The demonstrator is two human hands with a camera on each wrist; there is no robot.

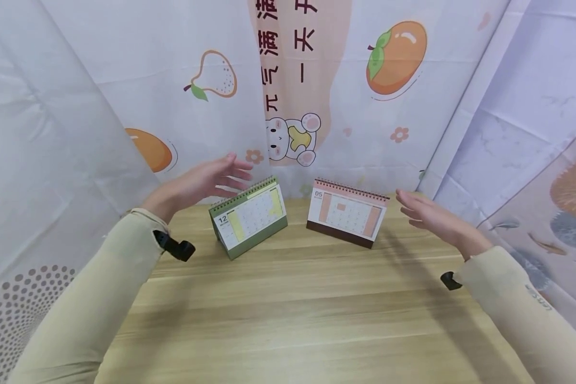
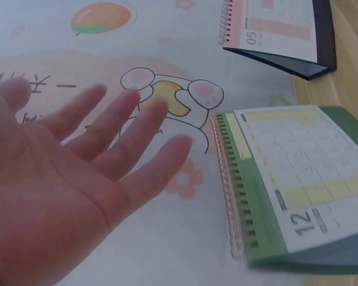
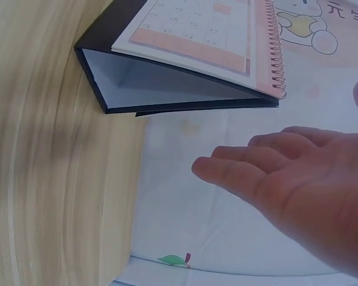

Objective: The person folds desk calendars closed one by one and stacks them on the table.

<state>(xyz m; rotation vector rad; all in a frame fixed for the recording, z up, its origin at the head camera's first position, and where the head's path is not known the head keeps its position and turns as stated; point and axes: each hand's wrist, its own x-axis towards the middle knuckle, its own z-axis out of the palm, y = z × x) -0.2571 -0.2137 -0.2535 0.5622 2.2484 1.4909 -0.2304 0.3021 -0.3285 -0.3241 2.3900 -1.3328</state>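
Two desk calendars stand like tents on the wooden table. The green desk calendar, marked 12 with yellow bands, is on the left and angled inward. To its right is the pink desk calendar, marked 05, with a dark base. My left hand hovers above and behind the green calendar's spiral edge, fingers spread and touching nothing. Beyond the pink calendar's right end, my right hand is in the air with fingers extended and a gap between. The left wrist view shows the left palm bare; the right palm is bare too.
A fabric curtain printed with fruit, a cartoon animal and writing hangs right behind the calendars. More patterned fabric closes off the right side. Bare wood of the table lies in front of the calendars.
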